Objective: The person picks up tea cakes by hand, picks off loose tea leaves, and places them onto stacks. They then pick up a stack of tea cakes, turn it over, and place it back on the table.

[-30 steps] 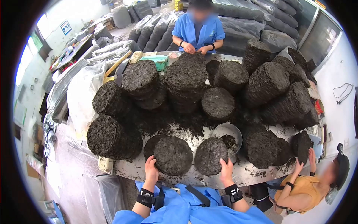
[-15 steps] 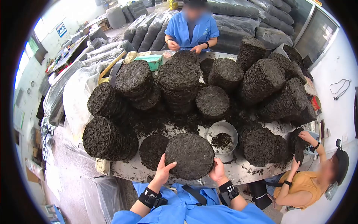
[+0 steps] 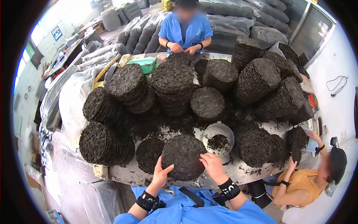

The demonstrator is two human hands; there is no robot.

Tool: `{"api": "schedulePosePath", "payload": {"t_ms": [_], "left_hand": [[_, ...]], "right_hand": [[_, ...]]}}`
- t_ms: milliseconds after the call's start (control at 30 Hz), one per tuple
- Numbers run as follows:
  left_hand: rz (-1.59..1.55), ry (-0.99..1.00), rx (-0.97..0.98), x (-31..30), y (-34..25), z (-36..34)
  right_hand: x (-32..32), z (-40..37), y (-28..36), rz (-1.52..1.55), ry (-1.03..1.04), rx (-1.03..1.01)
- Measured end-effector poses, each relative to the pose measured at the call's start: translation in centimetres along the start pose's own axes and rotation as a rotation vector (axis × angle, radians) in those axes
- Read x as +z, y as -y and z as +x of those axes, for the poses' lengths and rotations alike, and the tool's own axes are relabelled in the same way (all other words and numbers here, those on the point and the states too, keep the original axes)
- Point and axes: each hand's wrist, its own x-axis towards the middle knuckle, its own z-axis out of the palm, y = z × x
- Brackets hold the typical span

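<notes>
A round dark disc that looks like dried seaweed is tilted up toward me over the table's near edge. My left hand grips its left rim, thumb across the face and fingers behind. At the right rim, my right hand pinches the edge between thumb and fingertips; any loose bit between them is too small to make out. Another dark disc lies just left of it on the table, partly covered. Behind my right hand stands a round metal tin with dark scraps inside.
Tall stacks of the same discs fill the table, with dark crumbs scattered between. Across from me a person in blue works with both hands. At the right, a person in a yellow top holds a dark piece.
My right hand has shifted from supporting the disc's lower right rim to pinching higher on that edge. The view has moved slightly, and the co-worker opposite has brought both hands together.
</notes>
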Motion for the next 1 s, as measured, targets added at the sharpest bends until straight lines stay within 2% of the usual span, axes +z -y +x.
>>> {"api": "schedulePosePath", "payload": {"t_ms": [200,267,300,333,400,433,500,533,600,633,700,733,800,833,867,933,1000], "left_hand": [[-0.015,-0.005,-0.042,0.6,0.1,0.5],[-0.040,-0.030,-0.064,0.2,0.3,0.6],[-0.060,-0.064,-0.089,0.0,0.4,0.6],[-0.064,-0.073,-0.085,-0.1,0.4,0.6],[-0.070,-0.057,-0.064,-0.2,0.4,0.6],[-0.070,-0.057,-0.065,-0.1,0.4,0.5],[-0.134,-0.059,-0.097,0.3,0.1,0.6],[-0.135,-0.061,-0.093,0.4,-0.1,0.6],[-0.227,-0.065,-0.153,0.6,-0.7,0.5],[-0.231,-0.067,-0.148,0.0,0.2,0.8],[0.116,-0.159,-0.090,-1.0,1.7,1.4],[0.112,-0.173,-0.086,-1.0,1.6,1.1],[1.238,-0.270,0.502,0.1,0.7,0.6],[1.162,-0.136,0.534,0.7,0.2,0.9],[1.013,0.042,0.464,1.4,0.2,1.0],[0.878,0.059,0.248,4.2,0.0,0.2],[0.949,0.052,0.277,3.7,1.3,1.1]], "right_hand": [[0.2,-0.1,-1.4,-0.038,-0.004,0.052],[-0.9,0.0,-2.4,0.446,0.009,0.518],[-0.5,-0.4,-4.9,0.372,-0.145,0.472],[-1.7,0.0,-5.4,0.277,-0.178,0.535],[-1.3,-0.5,-8.8,-0.070,-0.232,0.392],[-1.0,-1.1,-9.2,-0.071,-0.232,0.393],[-0.5,-1.2,-9.2,-0.187,-0.150,0.219],[0.4,-1.2,-8.6,0.138,-0.034,0.453],[1.2,-0.9,-6.8,1.293,0.108,1.081],[1.6,-0.7,-5.1,1.290,0.114,1.077],[2.5,-0.6,-2.1,1.728,-0.002,1.138],[3.0,-0.9,-1.6,1.727,0.015,1.141],[3.8,-1.5,-0.9,1.441,0.035,0.937],[3.5,-1.4,0.0,1.315,0.043,0.982],[3.5,-1.6,0.6,1.316,0.045,0.988],[3.8,-1.8,1.6,0.812,0.130,0.731],[5.1,-2.4,0.8,0.723,0.074,0.700]]}}
